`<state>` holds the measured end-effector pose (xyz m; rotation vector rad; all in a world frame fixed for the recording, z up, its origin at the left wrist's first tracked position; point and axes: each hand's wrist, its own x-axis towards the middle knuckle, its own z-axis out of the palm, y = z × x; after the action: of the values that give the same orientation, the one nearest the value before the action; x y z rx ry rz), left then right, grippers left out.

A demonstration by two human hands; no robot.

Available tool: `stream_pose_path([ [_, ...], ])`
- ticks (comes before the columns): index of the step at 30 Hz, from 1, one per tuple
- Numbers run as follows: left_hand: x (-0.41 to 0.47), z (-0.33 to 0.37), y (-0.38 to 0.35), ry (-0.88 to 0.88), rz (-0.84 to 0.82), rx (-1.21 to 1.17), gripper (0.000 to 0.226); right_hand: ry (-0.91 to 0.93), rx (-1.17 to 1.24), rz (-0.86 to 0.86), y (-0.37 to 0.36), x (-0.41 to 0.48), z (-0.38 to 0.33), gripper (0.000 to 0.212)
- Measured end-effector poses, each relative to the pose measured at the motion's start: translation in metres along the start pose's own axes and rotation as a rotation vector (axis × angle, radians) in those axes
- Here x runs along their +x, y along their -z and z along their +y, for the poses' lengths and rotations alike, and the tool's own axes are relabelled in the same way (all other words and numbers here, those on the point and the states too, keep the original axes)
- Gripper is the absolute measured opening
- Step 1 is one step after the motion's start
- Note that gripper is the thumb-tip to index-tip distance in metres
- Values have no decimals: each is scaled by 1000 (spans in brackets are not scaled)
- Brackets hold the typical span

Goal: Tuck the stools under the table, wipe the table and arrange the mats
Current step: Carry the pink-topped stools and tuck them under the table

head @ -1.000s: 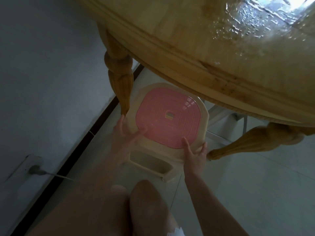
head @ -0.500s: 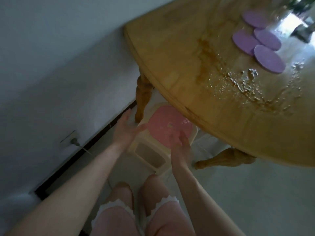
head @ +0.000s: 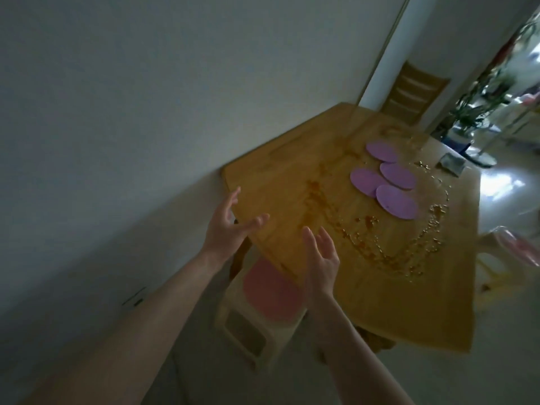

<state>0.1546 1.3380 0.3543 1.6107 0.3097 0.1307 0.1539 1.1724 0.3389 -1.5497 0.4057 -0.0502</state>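
Stool [head: 271,299] one, pink-seated, stands half tucked under the table's [head: 292,176] near edge. Just above it the left hand [head: 226,229] and right hand [head: 321,258] hover over that edge, fingers spread and relaxed, holding nothing. Brown wet spill [head: 409,252] loops across the table's middle. Four round purple mats [head: 396,201] lie overlapping toward its far side, with one grey folded thing [head: 452,167] on its far corner. A second pink stool [head: 523,249], blurred, stands off the table's right side, and one wooden chair [head: 415,95] at its far end.

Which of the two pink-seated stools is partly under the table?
The cream plastic stool at bottom centre, its pink seat partly covered by the wooden table; the other stool stands clear at far right.
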Motion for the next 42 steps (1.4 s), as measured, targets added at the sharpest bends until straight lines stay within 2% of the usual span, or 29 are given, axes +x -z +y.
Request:
stream_pose_path([
  [4, -6, 48, -58, -94, -31, 4, 103, 82, 87, 8, 55, 16, -46, 54],
  [7, -15, 77, -135, -189, -37, -11, 93, 158, 103, 39, 125, 34, -73, 56],
  [9, -24, 95, -193, -224, -53, -40, 82, 228, 105, 77, 178, 48, -90, 54],
  [13, -56, 130, -334, -273, -154, -76, 87, 301, 92, 212, 309, 75, -113, 68],
  [15, -67, 143, -393, -260, -218, -123, 85, 328, 88, 295, 361, 83, -124, 68],
  [18, -83, 165, -482, -222, -325, -156, 83, 334, 151, 382, 441, 93, -144, 55],
  [23, -104, 199, -622, -288, -497, -163, 77, 352, 205, 569, 554, 133, -157, 52],
  [26, -111, 202, -700, -303, -598, -149, 81, 352, 254, 660, 615, 161, -164, 48],
  [29, -112, 203, -780, -300, -674, -155, 77, 386, 250, 681, 676, 193, -173, 47],
  [32, -101, 206, -864, -297, -744, -172, 84, 397, 218, 727, 738, 243, -179, 47],
  [34, -94, 210, -891, -287, -742, -173, 86, 369, 213, 717, 759, 263, -186, 52],
  [36, -80, 218, -953, -262, -768, -180, 85, 364, 174, 732, 802, 302, -196, 54],
  [42, -56, 234, -1077, -236, -778, -156, 73, 352, 151, 775, 893, 378, -231, 55],
])
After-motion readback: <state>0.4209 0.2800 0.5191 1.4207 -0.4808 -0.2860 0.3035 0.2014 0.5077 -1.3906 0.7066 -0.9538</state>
